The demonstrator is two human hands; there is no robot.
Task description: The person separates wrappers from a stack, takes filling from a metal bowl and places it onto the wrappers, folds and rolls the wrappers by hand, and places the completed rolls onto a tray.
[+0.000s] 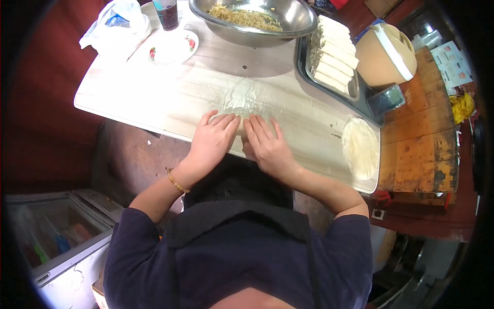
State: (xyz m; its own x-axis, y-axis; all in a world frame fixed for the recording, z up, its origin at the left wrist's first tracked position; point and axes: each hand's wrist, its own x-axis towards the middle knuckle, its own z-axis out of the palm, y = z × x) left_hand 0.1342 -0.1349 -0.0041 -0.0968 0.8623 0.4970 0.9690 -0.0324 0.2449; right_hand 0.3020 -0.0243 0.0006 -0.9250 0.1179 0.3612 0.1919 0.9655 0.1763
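Note:
My left hand (212, 138) lies palm down at the near edge of the table, its fingers stretched forward and the little finger spread apart. Beside it, my right hand (268, 145) rests the same way, fingers extended and thumb tucked toward the inside. A pale dough roll (241, 126) shows in the small gap between the hands; the fingers cover most of it. Just beyond the fingertips, a wet, shiny smear (242, 98) spreads over the tabletop. A flat oval dough sheet (360, 148) lies at the table's right end.
A steel bowl (303, 32) with shredded filling stands at the back. Pale rolls (333, 54) are stacked in a tray, beside a phone (386, 100) and a beige bucket (383, 59). Farther left are a floral plate (175, 49), a cup of dark liquid (168, 16) and a plastic bag (116, 28).

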